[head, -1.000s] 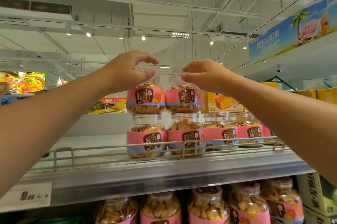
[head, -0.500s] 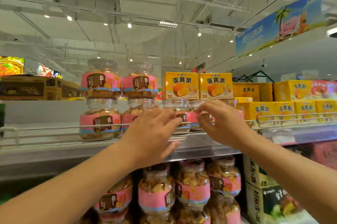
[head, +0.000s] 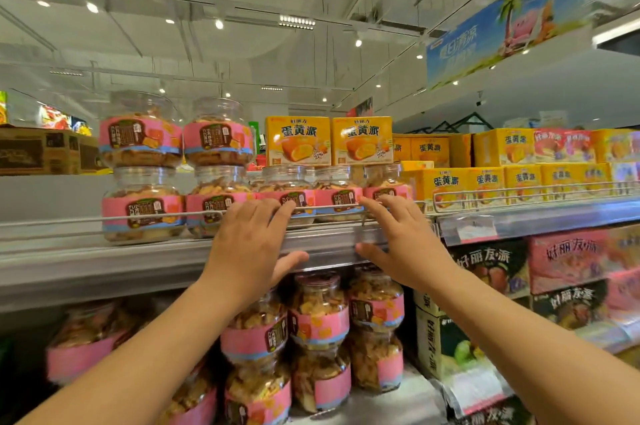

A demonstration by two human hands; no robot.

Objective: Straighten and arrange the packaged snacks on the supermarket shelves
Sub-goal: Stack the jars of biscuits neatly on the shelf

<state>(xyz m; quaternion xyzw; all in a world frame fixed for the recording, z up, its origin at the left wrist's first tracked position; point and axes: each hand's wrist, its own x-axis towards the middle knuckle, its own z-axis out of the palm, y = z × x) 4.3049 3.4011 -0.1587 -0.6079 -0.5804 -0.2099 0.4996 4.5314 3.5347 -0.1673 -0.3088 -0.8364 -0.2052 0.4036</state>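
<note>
Left hand and right hand are laid, fingers straight and gripping nothing, against front-row jars, likely for alignment behind the rail.

left hand: fingers extended, thumb spread | right hand: same, arms raised forward

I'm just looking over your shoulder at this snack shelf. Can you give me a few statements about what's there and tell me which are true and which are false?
1. Both hands, left hand and right hand, reach to the top shelf's wire rail. True.
2. The yellow boxes stand on the floor. False: they sit atop jars on the top shelf.
3. The pink-labelled jars at the left are stacked two high. True.
4. The right hand lifts a jar clear of the shelf. False: no jar is lifted.
5. More jars fill the shelf below. True.
</note>
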